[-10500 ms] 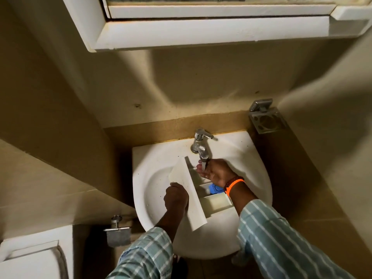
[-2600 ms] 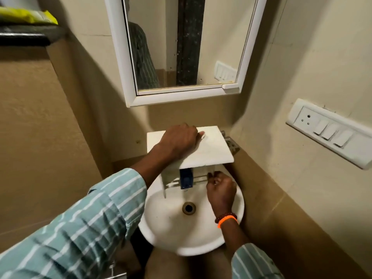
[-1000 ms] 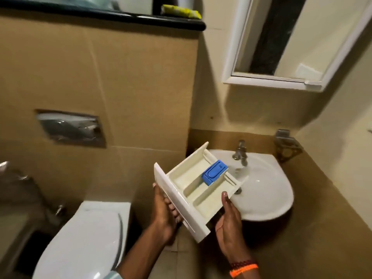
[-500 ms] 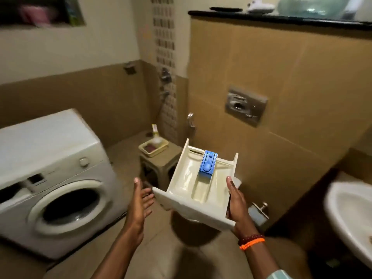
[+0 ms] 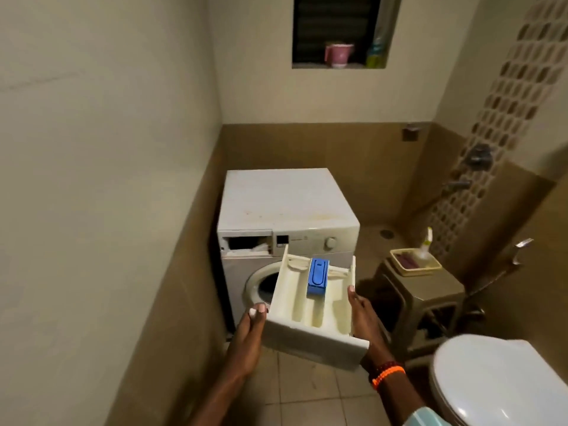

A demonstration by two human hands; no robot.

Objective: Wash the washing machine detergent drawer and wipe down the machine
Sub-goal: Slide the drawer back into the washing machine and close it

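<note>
I hold the white detergent drawer level in front of me, its blue insert standing in the middle compartment. My left hand grips the drawer's left front corner and my right hand presses its right side wall. Straight ahead stands the white front-loading washing machine against the left wall. Its drawer slot at the top left of the front panel gapes open. The round door is partly hidden behind the drawer.
A brown plastic stool with a yellow tray and a spray bottle stands right of the machine. A white toilet lid fills the lower right. The left wall runs close beside me. Tiled floor lies below.
I have turned from the sink past the toilet wall to face the washing machine, carrying the drawer. My left hand, open beside the drawer half a second ago, now grips its left corner.
</note>
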